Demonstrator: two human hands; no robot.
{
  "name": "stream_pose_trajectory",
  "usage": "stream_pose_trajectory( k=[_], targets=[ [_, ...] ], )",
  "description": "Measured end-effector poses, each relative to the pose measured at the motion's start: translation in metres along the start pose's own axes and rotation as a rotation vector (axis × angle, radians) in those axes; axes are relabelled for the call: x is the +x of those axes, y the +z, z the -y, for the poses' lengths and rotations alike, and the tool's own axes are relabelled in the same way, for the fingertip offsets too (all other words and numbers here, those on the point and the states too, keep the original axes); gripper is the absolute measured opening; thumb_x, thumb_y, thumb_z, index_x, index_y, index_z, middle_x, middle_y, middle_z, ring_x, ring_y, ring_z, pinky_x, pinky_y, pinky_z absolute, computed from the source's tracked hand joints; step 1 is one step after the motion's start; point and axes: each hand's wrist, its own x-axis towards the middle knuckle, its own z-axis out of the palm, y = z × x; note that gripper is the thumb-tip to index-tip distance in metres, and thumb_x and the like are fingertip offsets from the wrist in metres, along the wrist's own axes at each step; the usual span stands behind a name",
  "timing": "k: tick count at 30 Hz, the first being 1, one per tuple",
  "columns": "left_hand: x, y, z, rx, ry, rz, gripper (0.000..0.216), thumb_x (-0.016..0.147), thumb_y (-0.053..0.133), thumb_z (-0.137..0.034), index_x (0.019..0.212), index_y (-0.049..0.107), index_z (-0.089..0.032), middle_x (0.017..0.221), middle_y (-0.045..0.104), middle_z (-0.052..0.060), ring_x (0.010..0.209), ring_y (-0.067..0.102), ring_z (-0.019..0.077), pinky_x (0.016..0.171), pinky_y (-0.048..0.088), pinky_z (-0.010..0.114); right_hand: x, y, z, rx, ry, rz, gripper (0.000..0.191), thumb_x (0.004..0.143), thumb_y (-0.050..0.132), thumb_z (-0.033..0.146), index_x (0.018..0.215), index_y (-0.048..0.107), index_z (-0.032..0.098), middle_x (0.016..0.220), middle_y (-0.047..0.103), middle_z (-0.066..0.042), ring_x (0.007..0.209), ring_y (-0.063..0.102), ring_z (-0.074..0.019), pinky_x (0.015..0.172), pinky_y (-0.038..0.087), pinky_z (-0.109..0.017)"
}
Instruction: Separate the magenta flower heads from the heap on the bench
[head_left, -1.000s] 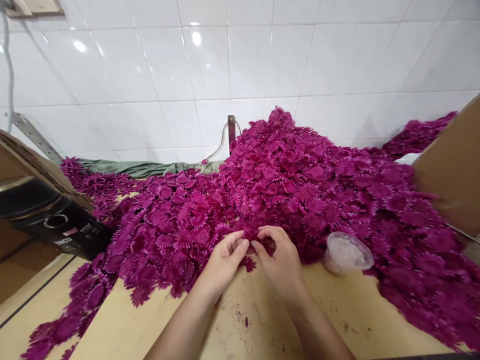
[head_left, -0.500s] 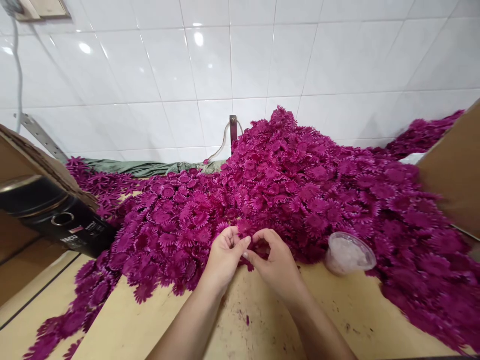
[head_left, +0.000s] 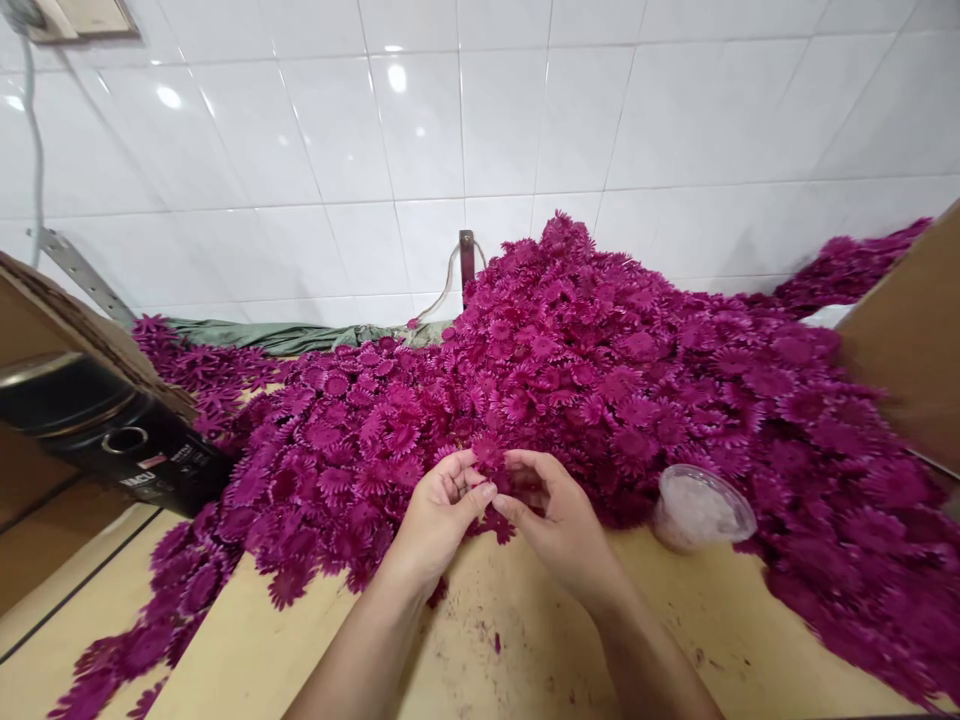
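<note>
A big black bottle (head_left: 127,430) leaned over, well to the left of the left hand (head_left: 446,512). It had white letters on its side that read "VACU", with a small pinkish mark next to them and more words too tiny to read. The bottle's lid was on, so what was inside was hidden. A round, clear plastic tub (head_left: 667,535) sat near the right hand (head_left: 556,520), on its right side, with something pale and whitish in it; I cannot tell what. Both hands had their fingers bent in and close together, and they held a purple flower (head_left: 490,452) between their fingertips. I cannot tell how tightly each one pinched it. A great heap of purple flowers (head_left: 585,350) rose just past the hands and spread far out to both sides. The worktop (head_left: 300,640) below the hands was yellowish, with little dark purple bits (head_left: 496,643) on it. A brown cardboard piece (head_left: 45,310) stood far to the left of the hands, and a brown board (head_left: 911,340) stood far to the right. Past the heap was a shiny white tile wall (head_left: 315,120).
</note>
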Motion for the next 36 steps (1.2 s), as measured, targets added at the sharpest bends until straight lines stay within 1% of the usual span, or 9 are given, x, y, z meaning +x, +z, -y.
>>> stream_pose_trajectory(
  k=[6,12,15,20,24,26,29,32,36],
  targets=[
    [0.002,0.001,-0.001,0.020,0.040,0.023,0.028,0.056,0.071,-0.025,0.079,0.060,-0.014,0.062,0.059,-0.002,0.057,0.053,0.0086,0.059,0.044,0.021,-0.007,-0.004,0.010,-0.042,-0.005,-0.063,0.022,0.068,0.058,0.027,0.087,0.053,0.018,0.083,0.055,-0.005,0.076,0.055,-0.0158,0.067,0.048,-0.030],
    [0.001,0.007,0.002,-0.065,0.008,0.001,0.025,0.055,0.072,-0.026,0.069,0.055,-0.015,0.055,0.053,-0.006,0.048,0.046,0.0050,0.048,0.039,0.017,-0.004,0.009,0.005,0.090,0.073,0.197,0.016,0.074,0.049,0.028,0.062,0.046,0.018,0.058,0.044,0.003,0.056,0.043,-0.0099,0.055,0.038,-0.024],
    [0.000,0.007,0.004,-0.063,-0.023,0.027,0.028,0.056,0.071,-0.031,0.073,0.056,-0.014,0.055,0.054,-0.005,0.048,0.047,0.0059,0.050,0.040,0.018,-0.003,0.011,0.004,0.150,0.040,0.205,0.017,0.074,0.048,0.026,0.059,0.044,0.018,0.058,0.041,0.004,0.056,0.040,-0.0096,0.055,0.036,-0.023],
    [-0.005,0.009,0.002,0.018,0.031,0.015,0.031,0.058,0.070,-0.031,0.082,0.058,-0.015,0.058,0.054,-0.005,0.058,0.052,0.0085,0.060,0.043,0.020,0.009,0.009,0.001,-0.001,-0.005,-0.103,0.021,0.074,0.046,0.027,0.056,0.040,0.019,0.058,0.037,0.004,0.053,0.036,-0.0100,0.050,0.032,-0.023],
    [-0.017,-0.003,-0.012,0.070,0.138,-0.123,0.032,0.058,0.071,-0.032,0.084,0.060,-0.017,0.062,0.057,-0.003,0.067,0.055,0.0111,0.066,0.044,0.021,0.028,-0.011,-0.007,-0.234,-0.019,-0.551,0.019,0.074,0.042,0.026,0.056,0.039,0.020,0.057,0.040,0.002,0.057,0.039,-0.0131,0.056,0.034,-0.027],
    [-0.021,-0.014,-0.018,0.089,0.185,-0.200,0.035,0.056,0.073,-0.033,0.084,0.060,-0.017,0.064,0.058,-0.003,0.063,0.054,0.0097,0.064,0.043,0.019,0.034,-0.019,-0.011,-0.292,0.029,-0.634,0.019,0.076,0.040,0.028,0.058,0.038,0.021,0.059,0.042,0.001,0.057,0.041,-0.0141,0.057,0.036,-0.029],
    [-0.020,-0.023,-0.021,0.060,0.171,-0.174,0.037,0.054,0.073,-0.036,0.084,0.060,-0.018,0.066,0.059,-0.004,0.059,0.051,0.0073,0.063,0.043,0.018,0.034,-0.016,-0.012,-0.313,0.001,-0.444,0.006,0.075,0.041,0.023,0.073,0.046,0.019,0.078,0.049,-0.005,0.065,0.050,-0.0161,0.063,0.042,-0.033],
    [-0.013,-0.019,-0.015,0.048,0.106,-0.099,0.037,0.055,0.073,-0.034,0.086,0.061,-0.017,0.069,0.061,-0.003,0.062,0.053,0.0076,0.066,0.043,0.019,0.023,-0.003,-0.005,-0.314,-0.014,-0.333,0.025,0.073,0.042,0.018,0.098,0.047,0.015,0.103,0.047,-0.013,0.073,0.055,-0.0172,0.071,0.044,-0.037],
    [-0.005,-0.008,-0.006,0.046,0.023,-0.060,0.042,0.053,0.074,-0.026,0.091,0.058,-0.016,0.065,0.059,-0.003,0.063,0.054,0.0086,0.066,0.043,0.020,0.004,0.004,0.010,-0.221,-0.003,-0.180,0.023,0.079,0.042,0.026,0.099,0.050,0.018,0.097,0.055,-0.010,0.081,0.056,-0.0182,0.073,0.044,-0.034]
  ],
)
